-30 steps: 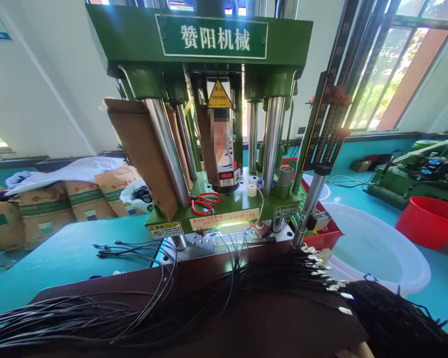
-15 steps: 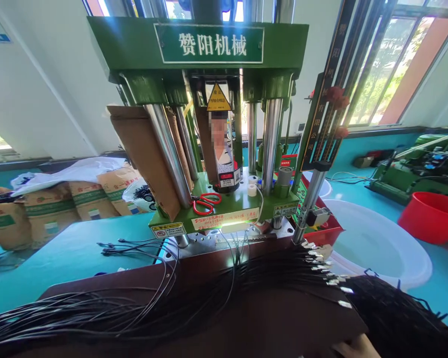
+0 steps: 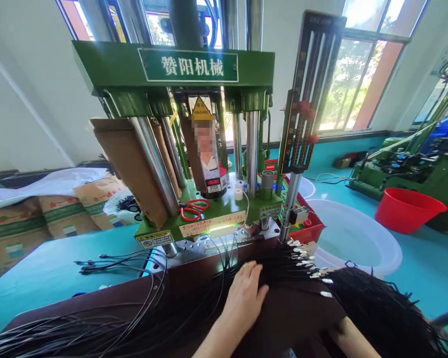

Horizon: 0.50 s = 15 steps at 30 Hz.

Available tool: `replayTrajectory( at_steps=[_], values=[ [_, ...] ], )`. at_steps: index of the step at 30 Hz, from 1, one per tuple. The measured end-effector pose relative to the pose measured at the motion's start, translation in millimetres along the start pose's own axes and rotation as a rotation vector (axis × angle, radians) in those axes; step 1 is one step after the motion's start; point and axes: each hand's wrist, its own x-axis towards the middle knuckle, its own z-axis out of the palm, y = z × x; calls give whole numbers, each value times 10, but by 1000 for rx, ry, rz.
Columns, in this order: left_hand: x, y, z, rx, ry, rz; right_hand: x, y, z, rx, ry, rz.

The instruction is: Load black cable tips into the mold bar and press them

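My left hand [image 3: 244, 291] reaches over a dark brown table [image 3: 276, 313] and rests on a bundle of black cables [image 3: 274, 263]. Its thumb stands apart from the fingers, and no held thing shows in it. White and silver connectors [image 3: 315, 271] tip the bundle's right end. At the lower right edge is my right hand [image 3: 349, 332], of which mostly the wrist shows; its fingers are lost in dark blur. Beyond the left hand, several cable ends run beneath the lower plate of a green press [image 3: 214, 226].
Red-handled scissors [image 3: 194, 210] lie on the press plate. More black cables [image 3: 89, 323] spread leftward, and a dark pile [image 3: 381, 303] sits at right. A white tub [image 3: 358, 233] and a red bucket [image 3: 408, 209] stand on the floor. Sacks [image 3: 56, 214] line the left wall.
My left hand has come into view from below onto the cables. More of the right wrist shows at the lower right. The view has turned right, shifting the press leftward.
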Motion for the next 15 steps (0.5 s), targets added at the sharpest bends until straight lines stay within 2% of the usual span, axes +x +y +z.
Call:
replayTrajectory(
  at_steps=[2,5,8,11,13,15],
  values=[
    [369,57,111,228,33,14,-40,42,-47,-28,14,-4],
    [666,72,176,450,25,-27,-158,116,-138,-77,-11,-38],
    [758,65,115,537,-96,61,-314,139,-228,-150,-56,-90],
    [772,73,-4,534,-189,170,-457,40,-310,-194,-91,-91],
    [760,78,-82,477,-152,200,-530,-103,-359,-219,-118,-87],
    [733,73,-153,294,-66,215,-585,-298,-411,-235,-132,-115]
  ],
)
